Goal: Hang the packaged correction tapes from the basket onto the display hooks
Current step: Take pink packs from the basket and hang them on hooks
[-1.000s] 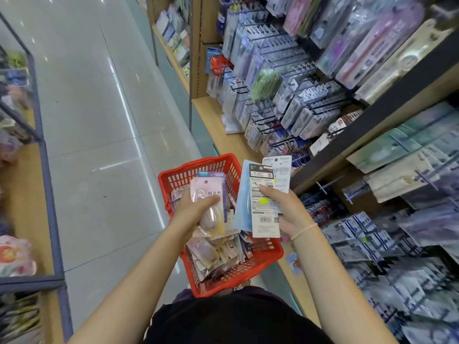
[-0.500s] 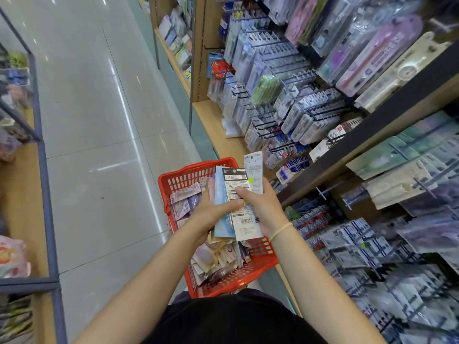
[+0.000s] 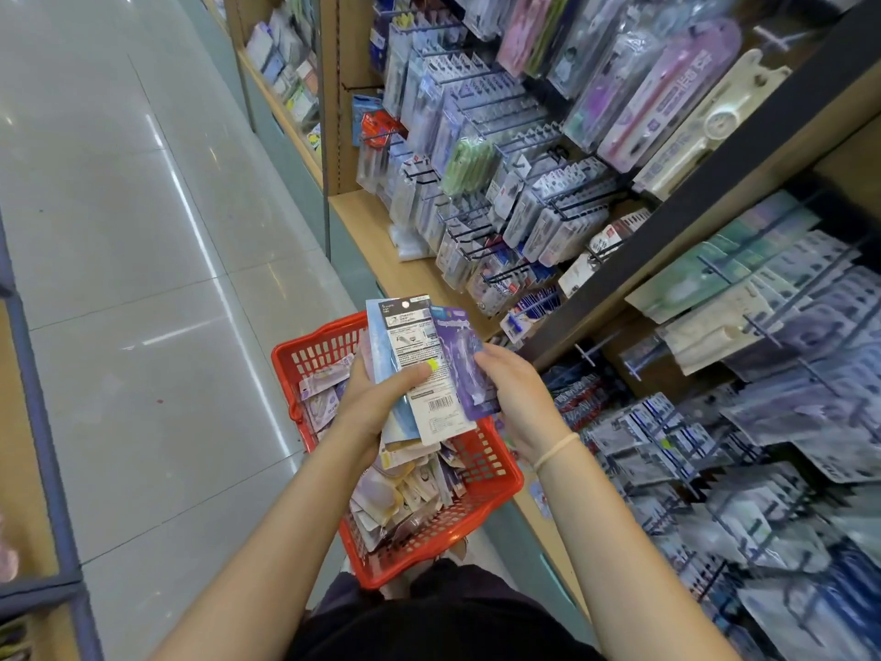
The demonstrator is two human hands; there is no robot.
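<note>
A red plastic basket (image 3: 496, 489) sits in front of me, filled with several packaged correction tapes (image 3: 405, 493). Above it my left hand (image 3: 376, 398) grips a fanned stack of packs (image 3: 414, 369), a white barcode back facing me, my thumb across it. My right hand (image 3: 512, 398) holds a purple pack (image 3: 465, 369) at the stack's right side, its printed front facing me. The display hooks (image 3: 586, 355) stick out from the shelving on my right, most of them loaded with hanging packs.
Shelving with black peg hooks full of stationery (image 3: 524, 183) runs along the right, above a wooden ledge (image 3: 410, 279). A grey tiled aisle (image 3: 143, 279) stretches left. Another rack with a blue frame (image 3: 43, 422) stands at the far left.
My left hand put down the pink pack and joined the right at the stack. The stack passed to the left hand, and my right hand now holds a purple pack beside it.
</note>
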